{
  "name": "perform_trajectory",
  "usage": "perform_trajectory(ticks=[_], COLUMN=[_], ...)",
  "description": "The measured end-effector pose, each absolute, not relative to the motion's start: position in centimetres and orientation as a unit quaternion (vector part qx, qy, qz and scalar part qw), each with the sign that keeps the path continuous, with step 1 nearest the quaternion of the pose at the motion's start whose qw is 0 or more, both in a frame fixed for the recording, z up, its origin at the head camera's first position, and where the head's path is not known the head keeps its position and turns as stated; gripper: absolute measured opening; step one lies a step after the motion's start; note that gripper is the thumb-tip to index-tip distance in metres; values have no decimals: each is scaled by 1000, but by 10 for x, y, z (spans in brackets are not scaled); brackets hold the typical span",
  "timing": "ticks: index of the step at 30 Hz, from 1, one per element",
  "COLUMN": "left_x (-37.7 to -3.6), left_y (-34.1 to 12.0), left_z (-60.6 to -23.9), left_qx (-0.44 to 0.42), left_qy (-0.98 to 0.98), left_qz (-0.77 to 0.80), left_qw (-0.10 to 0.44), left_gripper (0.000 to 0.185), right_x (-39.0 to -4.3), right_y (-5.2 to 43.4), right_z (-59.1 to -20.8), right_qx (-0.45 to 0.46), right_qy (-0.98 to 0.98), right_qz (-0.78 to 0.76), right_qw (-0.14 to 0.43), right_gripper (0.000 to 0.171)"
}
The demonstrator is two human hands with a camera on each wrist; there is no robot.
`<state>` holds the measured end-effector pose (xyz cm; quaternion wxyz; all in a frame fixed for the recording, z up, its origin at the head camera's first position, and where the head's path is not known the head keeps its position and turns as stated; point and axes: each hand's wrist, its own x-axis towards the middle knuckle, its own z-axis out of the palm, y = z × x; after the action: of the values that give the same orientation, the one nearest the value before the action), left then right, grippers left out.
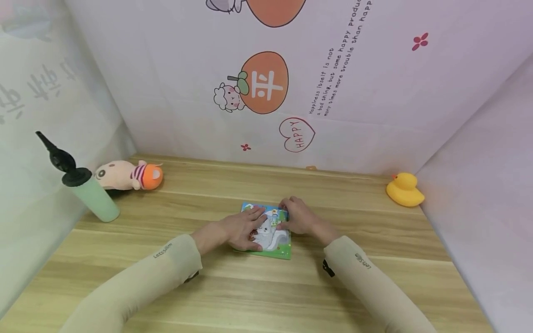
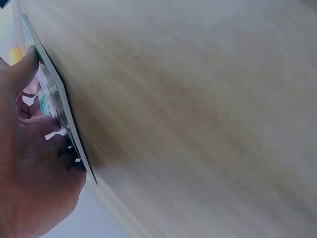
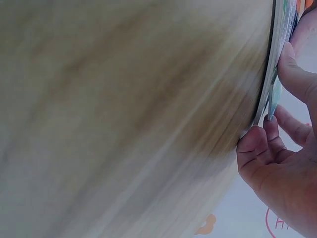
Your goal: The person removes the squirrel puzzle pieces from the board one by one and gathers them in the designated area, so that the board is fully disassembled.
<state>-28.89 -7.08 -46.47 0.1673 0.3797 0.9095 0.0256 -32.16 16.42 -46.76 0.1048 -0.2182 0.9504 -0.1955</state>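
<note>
A small picture puzzle board [image 1: 275,243] with a grey animal on it lies flat in the middle of the wooden table [image 1: 258,291]. My left hand [image 1: 243,227] rests on the board's left half with its fingers stretched over the picture; the left wrist view shows this hand [image 2: 34,188] pressing on the board [image 2: 54,94]. My right hand [image 1: 296,216] sits at the board's far right edge with its fingers curled. In the right wrist view its thumb and fingers [image 3: 282,163] pinch a thin light-blue puzzle piece [image 3: 274,101] against the board's edge [image 3: 277,39].
A pale green bottle [image 1: 89,192] with a black nozzle stands at the left, and a pink plush toy [image 1: 127,175] lies behind it. A yellow rubber duck [image 1: 404,189] sits in the far right corner. Printed walls enclose the table on three sides.
</note>
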Motion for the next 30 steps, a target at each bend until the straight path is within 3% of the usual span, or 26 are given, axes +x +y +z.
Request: perform_trajectory(ticks=[17,25,30], left_x=[-292,-292,-292], left_y=[-70,-70,-72], left_z=[-467,-469,-468], left_qx=[383,377,376], left_qy=[909,911,911], left_qz=[11,13,22], left_qw=[162,167,167], left_gripper=[92,93,93], right_x=[-317,-317,-320], right_y=[168,174,175], right_z=[-469,-468,-467], right_qx=[-226,-268,-265], right_qy=[949,920,904], right_qz=[-201,-277,-329], right_qw=[91,68,73], right_gripper=[53,23,16])
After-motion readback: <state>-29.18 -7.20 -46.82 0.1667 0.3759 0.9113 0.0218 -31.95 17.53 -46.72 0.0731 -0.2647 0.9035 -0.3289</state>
